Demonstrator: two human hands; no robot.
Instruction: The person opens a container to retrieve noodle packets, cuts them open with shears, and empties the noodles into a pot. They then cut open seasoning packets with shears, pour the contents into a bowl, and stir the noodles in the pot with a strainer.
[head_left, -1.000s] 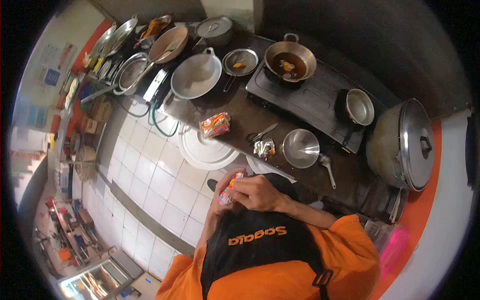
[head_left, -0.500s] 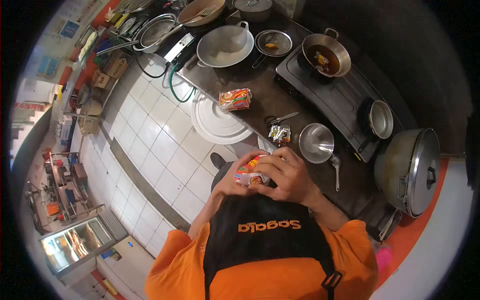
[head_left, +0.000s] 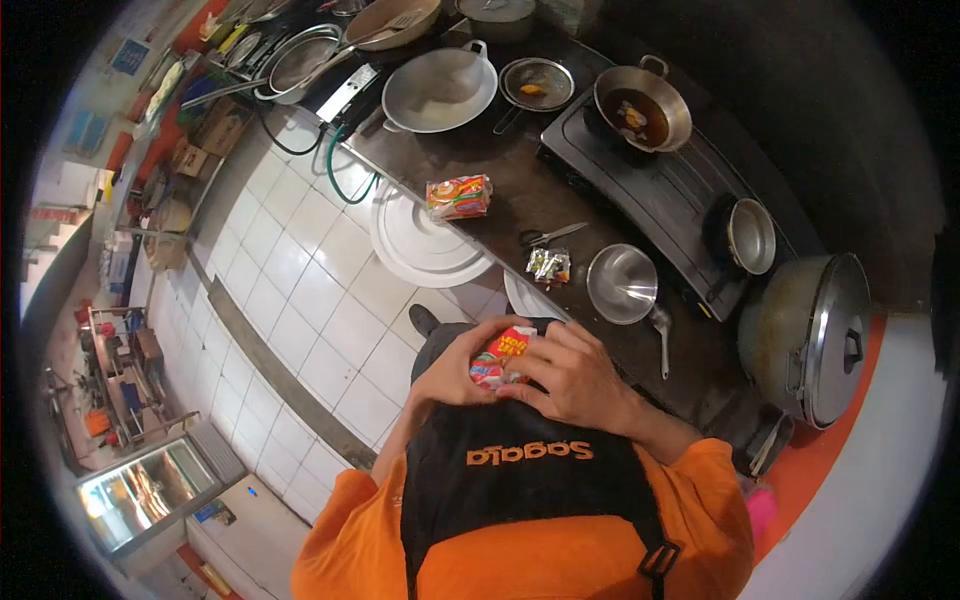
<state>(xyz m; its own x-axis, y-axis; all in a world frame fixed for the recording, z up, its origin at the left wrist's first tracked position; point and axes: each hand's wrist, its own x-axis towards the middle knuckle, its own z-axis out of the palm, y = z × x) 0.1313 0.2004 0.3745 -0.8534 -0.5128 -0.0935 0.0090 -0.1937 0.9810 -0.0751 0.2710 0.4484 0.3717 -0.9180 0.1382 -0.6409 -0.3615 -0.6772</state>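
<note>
Tiled floor [head_left: 310, 310], red printed packet [head_left: 503, 356].

A dark table [head_left: 508, 212] runs from the upper left of the frame down to the right. Along its lower edge, near the centre, lie a red packet [head_left: 459, 197], scissors [head_left: 552, 235], a small shiny sachet [head_left: 548, 265], a metal bowl [head_left: 622, 285] and, just beside that, a ladle [head_left: 664, 345]. A black stove [head_left: 680, 215] stands right of centre; a big lidded pot [head_left: 790, 335] stands at far right.
</note>
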